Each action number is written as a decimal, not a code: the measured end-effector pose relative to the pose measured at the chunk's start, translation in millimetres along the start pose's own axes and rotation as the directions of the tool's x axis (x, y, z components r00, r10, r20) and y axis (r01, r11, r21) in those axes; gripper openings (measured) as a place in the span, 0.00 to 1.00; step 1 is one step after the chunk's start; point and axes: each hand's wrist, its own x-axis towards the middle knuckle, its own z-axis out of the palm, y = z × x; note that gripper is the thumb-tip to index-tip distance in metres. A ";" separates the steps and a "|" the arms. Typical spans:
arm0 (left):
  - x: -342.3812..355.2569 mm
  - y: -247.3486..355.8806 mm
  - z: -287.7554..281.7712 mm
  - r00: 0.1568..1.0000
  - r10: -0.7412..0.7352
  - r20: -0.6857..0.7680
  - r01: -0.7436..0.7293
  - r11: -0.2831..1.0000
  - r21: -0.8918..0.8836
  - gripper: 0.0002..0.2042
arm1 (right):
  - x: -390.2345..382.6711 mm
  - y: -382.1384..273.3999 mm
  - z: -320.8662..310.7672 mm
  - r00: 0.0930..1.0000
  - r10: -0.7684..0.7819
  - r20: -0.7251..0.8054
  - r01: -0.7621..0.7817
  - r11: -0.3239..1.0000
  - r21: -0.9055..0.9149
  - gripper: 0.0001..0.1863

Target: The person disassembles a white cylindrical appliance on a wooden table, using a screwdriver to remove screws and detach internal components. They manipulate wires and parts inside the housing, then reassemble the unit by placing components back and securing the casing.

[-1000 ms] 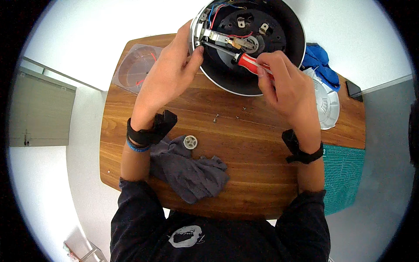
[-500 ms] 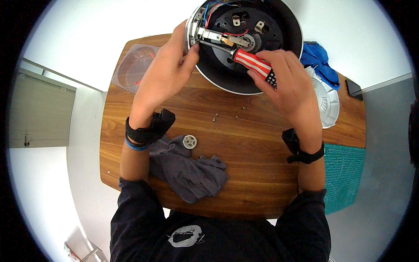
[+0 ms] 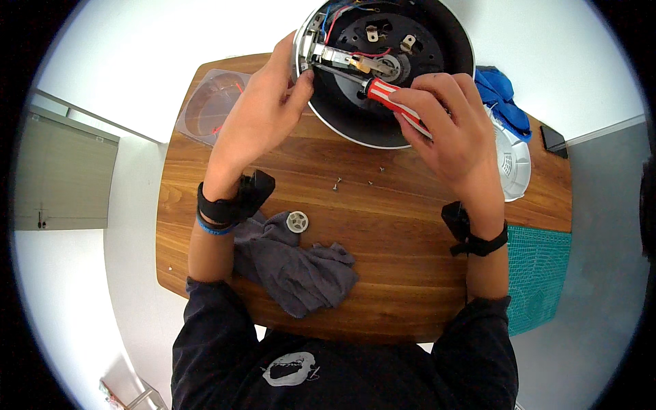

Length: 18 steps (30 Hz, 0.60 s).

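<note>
A round appliance housing (image 3: 383, 130) with a white outer rim and black inside lies open at the table's far side. Wires, metal brackets and a central round fitting (image 3: 389, 66) show within it. My left hand (image 3: 263, 113) grips its left rim, with the thumb beside a metal bracket (image 3: 335, 56). In my right hand (image 3: 447, 119) is a screwdriver (image 3: 388, 92) with a red and white handle. Its shaft slants left, and the tip meets the bracket area near my left thumb. Whether a screw sits under the tip I cannot tell.
Several small screws (image 3: 335, 187) lie mid-table. Nearer me are a grey cloth (image 3: 301, 273) and a small white wheel-shaped part (image 3: 297, 222). A clear plastic box (image 3: 205, 109) stands left; a blue cloth (image 3: 495, 89), white vented cover (image 3: 512, 164), phone (image 3: 553, 140) and green cutting mat (image 3: 540, 280) are right.
The screwdriver handle has turned about its axis, and its dark starred part no longer shows. My right fingers have shifted around it. My left hand and the housing have barely moved.
</note>
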 end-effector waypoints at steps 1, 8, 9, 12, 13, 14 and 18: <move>-0.1 0.2 -0.1 1.000 0.001 -0.001 -0.001 1.000 0.016 0.29 | -1.0 1.1 1.5 1.000 0.022 0.005 -0.022 0.999 0.037 0.19; 1.2 -1.5 1.2 1.000 0.015 -0.011 -0.015 1.000 -0.010 0.29 | -5.8 -8.2 4.1 0.976 0.197 0.097 -0.209 0.969 0.134 0.17; 1.3 -2.2 1.5 1.000 0.015 -0.012 -0.015 1.000 -0.009 0.29 | -6.3 -8.1 4.7 0.974 0.205 0.100 -0.217 0.967 0.134 0.17; 1.5 0.7 0.6 1.000 -0.019 0.012 0.019 1.000 -0.004 0.28 | -3.5 -6.9 1.1 0.981 0.163 0.106 -0.167 0.985 0.038 0.16; 1.5 2.4 0.1 0.999 -0.037 0.025 0.037 0.999 -0.001 0.28 | -2.3 -7.7 -0.4 0.981 0.163 0.108 -0.167 0.985 0.034 0.16; 1.2 3.5 -0.3 0.999 -0.043 0.025 0.044 0.999 -0.006 0.28 | -1.3 -9.8 -1.8 0.981 0.163 0.109 -0.167 0.985 0.032 0.15; 1.5 3.8 -1.5 0.998 -0.049 0.033 0.049 0.999 0.000 0.28 | 0.0 -12.8 -5.1 0.982 0.147 0.116 -0.152 0.988 0.035 0.15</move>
